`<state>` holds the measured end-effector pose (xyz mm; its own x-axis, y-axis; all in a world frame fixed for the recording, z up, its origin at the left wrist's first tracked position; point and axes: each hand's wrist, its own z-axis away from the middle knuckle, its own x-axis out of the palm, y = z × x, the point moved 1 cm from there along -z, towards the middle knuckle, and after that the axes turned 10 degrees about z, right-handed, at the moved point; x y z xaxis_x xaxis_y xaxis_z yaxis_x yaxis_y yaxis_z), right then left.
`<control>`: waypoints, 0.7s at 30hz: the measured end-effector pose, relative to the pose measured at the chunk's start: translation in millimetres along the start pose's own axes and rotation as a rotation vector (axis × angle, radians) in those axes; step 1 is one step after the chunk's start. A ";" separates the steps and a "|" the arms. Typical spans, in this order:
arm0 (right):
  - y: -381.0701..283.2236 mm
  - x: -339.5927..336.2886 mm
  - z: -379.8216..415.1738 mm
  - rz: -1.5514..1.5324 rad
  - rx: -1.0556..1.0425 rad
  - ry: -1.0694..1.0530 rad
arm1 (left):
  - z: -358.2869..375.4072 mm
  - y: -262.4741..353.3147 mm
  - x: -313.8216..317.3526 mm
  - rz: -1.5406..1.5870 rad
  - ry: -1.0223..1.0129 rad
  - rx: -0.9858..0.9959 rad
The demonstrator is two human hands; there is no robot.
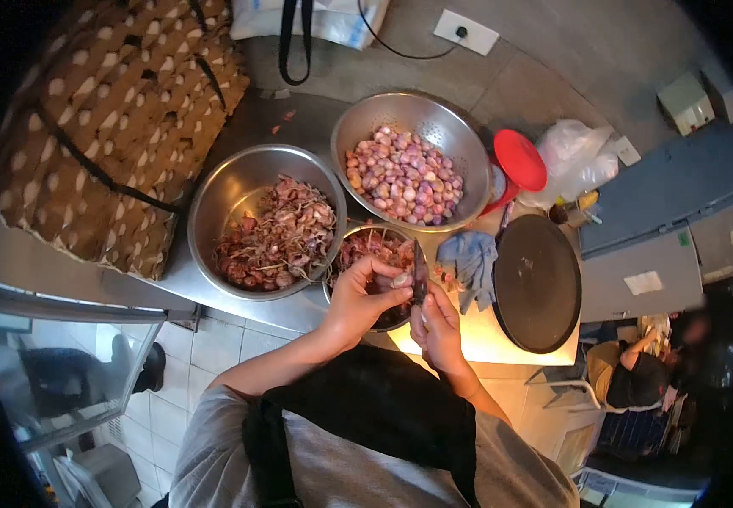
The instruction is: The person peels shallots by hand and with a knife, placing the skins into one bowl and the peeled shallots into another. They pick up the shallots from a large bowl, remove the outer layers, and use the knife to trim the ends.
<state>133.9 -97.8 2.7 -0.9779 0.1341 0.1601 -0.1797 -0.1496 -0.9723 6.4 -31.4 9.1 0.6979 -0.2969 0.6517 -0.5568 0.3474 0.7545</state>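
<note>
My left hand (356,298) pinches a small pale shallot (401,280) between thumb and fingers. In my right hand (439,328) is a knife (419,273), its dark blade pointing away from me and close against the shallot. Both hands are over a smaller metal bowl of reddish skins (373,245), partly hidden by them. To the left, a large steel bowl (206,199) contains unpeeled shallots (286,233) with dry skins and roots. Behind the hands, a steel colander (366,114) holds many peeled pink-purple shallots (405,176).
A blue cloth or glove (468,261) lies beside a round black tray (537,284) on the right. A red plastic container (519,161) and clear plastic bags (571,157) stand behind. Brown egg-tray-like material (112,127) fills the left. Another person (637,372) is at far right.
</note>
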 end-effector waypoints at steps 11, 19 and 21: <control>-20.6 -5.4 -3.3 -0.218 0.253 -0.195 | -0.4 -4.8 -10.9 0.146 0.075 -0.091; -8.4 -4.2 -14.2 0.302 0.028 -0.077 | -7.9 5.9 -26.8 0.261 0.273 -0.034; -2.1 -6.4 -14.1 0.257 0.034 -0.139 | -7.4 7.6 -27.9 0.330 0.273 -0.083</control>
<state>142.0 -84.6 1.3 -0.9967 -0.0479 -0.0661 0.0742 -0.1947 -0.9780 -14.0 -13.8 -3.9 0.5883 0.0840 0.8042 -0.7395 0.4582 0.4931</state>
